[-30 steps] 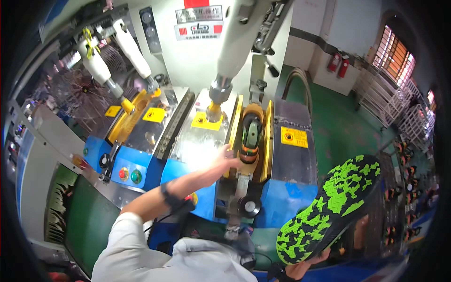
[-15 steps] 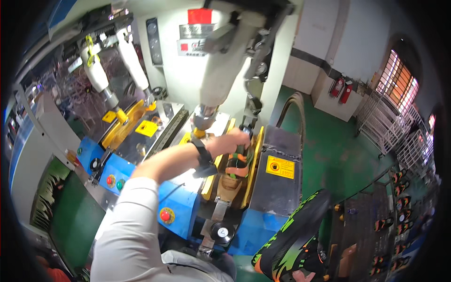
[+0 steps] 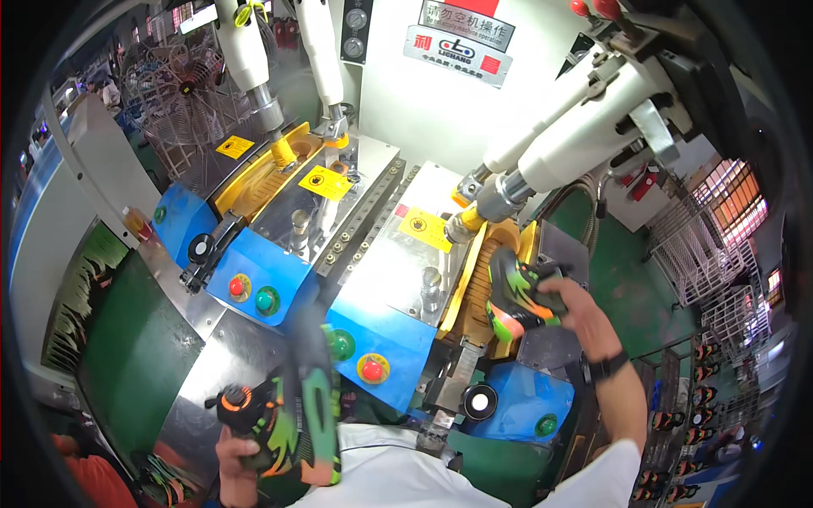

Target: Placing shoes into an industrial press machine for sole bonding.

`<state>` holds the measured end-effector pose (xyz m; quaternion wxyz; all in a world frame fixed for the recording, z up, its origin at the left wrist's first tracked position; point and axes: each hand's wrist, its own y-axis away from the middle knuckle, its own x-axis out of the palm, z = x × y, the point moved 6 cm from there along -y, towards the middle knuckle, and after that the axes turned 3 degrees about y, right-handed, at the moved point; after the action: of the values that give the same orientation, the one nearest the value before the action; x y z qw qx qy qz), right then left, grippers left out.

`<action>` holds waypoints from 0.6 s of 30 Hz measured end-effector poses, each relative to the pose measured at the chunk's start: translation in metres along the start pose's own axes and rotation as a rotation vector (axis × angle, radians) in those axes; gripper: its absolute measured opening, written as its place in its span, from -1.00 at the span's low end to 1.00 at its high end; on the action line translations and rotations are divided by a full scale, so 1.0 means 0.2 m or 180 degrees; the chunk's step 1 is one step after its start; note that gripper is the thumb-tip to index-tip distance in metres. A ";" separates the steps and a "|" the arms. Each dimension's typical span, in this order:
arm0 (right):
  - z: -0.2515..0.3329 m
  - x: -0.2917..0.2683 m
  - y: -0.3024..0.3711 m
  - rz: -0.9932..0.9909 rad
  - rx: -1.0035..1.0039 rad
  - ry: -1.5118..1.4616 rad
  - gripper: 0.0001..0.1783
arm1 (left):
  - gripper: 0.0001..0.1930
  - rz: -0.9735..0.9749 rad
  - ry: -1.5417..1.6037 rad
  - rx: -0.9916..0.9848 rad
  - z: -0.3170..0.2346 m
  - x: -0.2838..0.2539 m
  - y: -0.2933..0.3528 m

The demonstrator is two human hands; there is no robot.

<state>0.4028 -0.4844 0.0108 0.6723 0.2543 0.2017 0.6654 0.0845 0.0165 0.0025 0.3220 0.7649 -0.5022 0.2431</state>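
My left hand [image 3: 237, 461], low at the left, is closed around a black, green and orange sports shoe [image 3: 279, 423]. That shoe stands on end, its sole turned right and partly smeared by motion. At the right, my right hand [image 3: 577, 303] grips a similar shoe [image 3: 521, 292] by its upper. This shoe is tilted over the near part of a yellow-edged press bed [image 3: 481, 284]; whether it touches the bed I cannot tell. Just beyond it, a white press cylinder [image 3: 563, 157] with a metal and yellow tip slants over the bed. A black band circles my right wrist.
Another yellow-edged bed [image 3: 262, 190] with press cylinders stands at the left. Blue housings [image 3: 385, 347] with red and green buttons face me. A metal shelf [image 3: 207, 372] lies beneath the left shoe. Racks of shoes [image 3: 703, 372] stand right; a person in red [image 3: 89, 478] is lower left.
My left hand has drawn a shoe out of the right bed and toward me to the lower left. My right hand has brought another shoe from the lower right to that bed. The view has turned.
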 end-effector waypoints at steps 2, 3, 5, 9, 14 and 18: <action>0.04 0.02 -0.23 -0.0313 -0.0391 0.0578 -0.69 | -0.21 -0.0539 -0.0060 0.0041 0.04 -0.30 0.12; 0.06 0.08 -0.31 -0.0785 -0.0675 0.0954 -0.68 | -0.27 -0.0798 -0.0127 0.0052 0.08 -0.45 0.16; 0.09 0.23 -0.37 -0.1572 -0.1029 0.2054 -0.58 | -0.36 -0.1209 0.0111 0.0116 0.16 -0.51 0.19; -0.07 0.30 -0.49 -0.1903 -0.1804 0.2969 -0.47 | -0.84 -0.1060 0.0840 -0.1018 0.36 -1.05 0.35; -0.09 0.34 -0.34 -0.2153 -0.1978 0.2817 -0.52 | -0.70 -0.1756 -0.1988 -0.0593 0.23 -0.88 0.35; -0.07 0.39 -0.35 -0.1974 -0.1874 0.2884 -0.48 | -0.57 -0.2328 -0.0117 -0.1171 0.29 -0.81 0.28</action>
<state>0.4523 -0.4054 -0.0381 0.7238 -0.3197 0.3394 0.5087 -0.0262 0.0570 -0.1348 0.5096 0.8268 -0.2379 0.0050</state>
